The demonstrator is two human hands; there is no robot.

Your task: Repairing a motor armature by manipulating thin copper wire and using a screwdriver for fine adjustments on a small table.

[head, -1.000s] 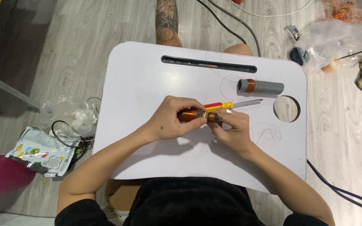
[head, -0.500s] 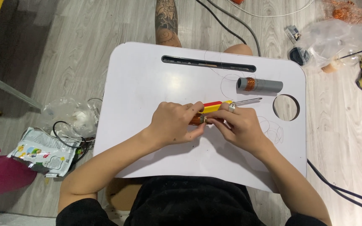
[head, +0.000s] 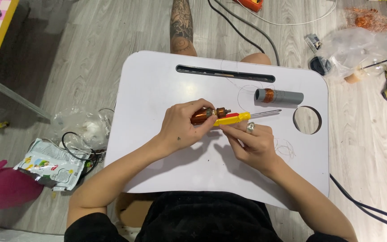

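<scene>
Copper-brown windings mark the small motor armature (head: pixel 204 114), gripped in the left hand (head: pixel 182 126) just above the middle of the white table (head: pixel 157 89).

Head view: left-hand fingers (head: pixel 198 107) are curled shut around the armature body, thumb below, so the part is pinned clear of the table surface, its shaft end exposed towards the right. Long axis runs nearly level across the picture, shaft tip pointing right, tilted very slightly up.

The right hand (head: pixel 249 143) carries a yellow-handled screwdriver (head: pixel 238 118); thumb and forefinger are pinched together on the handle, a ring showing on one finger. Screwdriver lies almost in line with the armature, handle end touching or just beside the shaft end, metal blade pointing right towards the round hole (head: pixel 307 119) in the table. This side-by-side hold looks like bracing tool against part; the exact contact is hidden by the fingers.

A grey tube with a copper coil at its left end (head: pixel 277 95) lies on the table beyond the hands, axis also near level. Loose thin wire (head: pixel 284 146) rests near the right wrist. A slot (head: pixel 225 73) runs along the far edge.
</scene>
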